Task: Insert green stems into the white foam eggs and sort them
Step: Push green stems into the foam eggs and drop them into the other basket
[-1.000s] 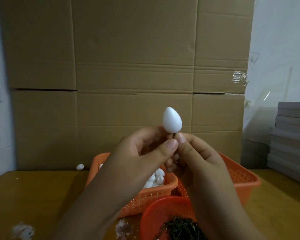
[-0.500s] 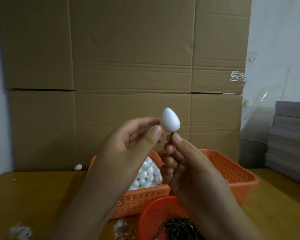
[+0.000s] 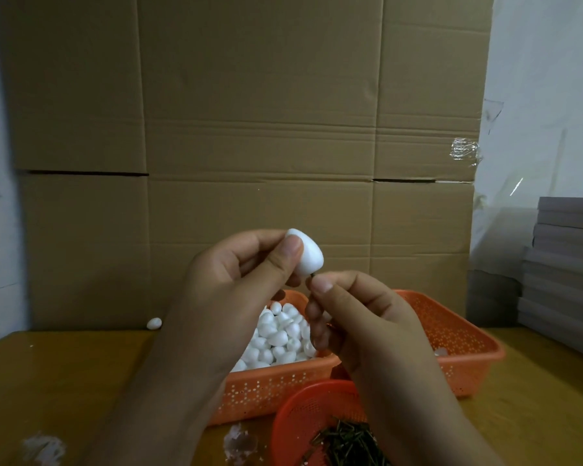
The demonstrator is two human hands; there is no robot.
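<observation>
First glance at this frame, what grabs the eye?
Centre frame, the left hand grips a white foam egg while the right hand pinches the green stem at its base. Below sit an orange basket heaped with eggs and a round basket of stems.

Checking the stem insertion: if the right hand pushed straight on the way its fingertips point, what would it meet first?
Probably the foam egg gripped by the left hand: the right hand pinches a stem right at the egg's base. Depth looks aligned, though uncertain.
</observation>
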